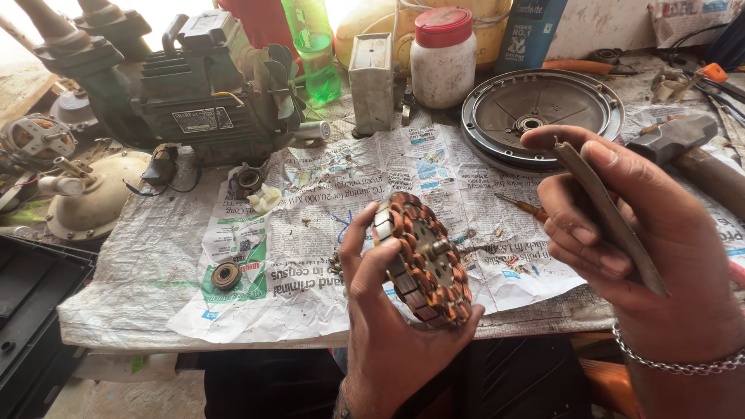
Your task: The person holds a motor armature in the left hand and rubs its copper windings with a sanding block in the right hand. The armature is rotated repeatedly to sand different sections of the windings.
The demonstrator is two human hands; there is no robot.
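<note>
Above the newspaper-covered worktop point(310, 256), the left hand point(384, 326) is closed around a round copper-wound motor stator point(423, 260) already out of its grey metal housing cover point(541, 112), while the right hand point(644, 233) pinches a thin flat grey strip point(609, 217) not yet touching it.

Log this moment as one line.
left hand: holds copper-wound stator | right hand: holds flat strip | newspaper: bearing, round metal cover
</note>
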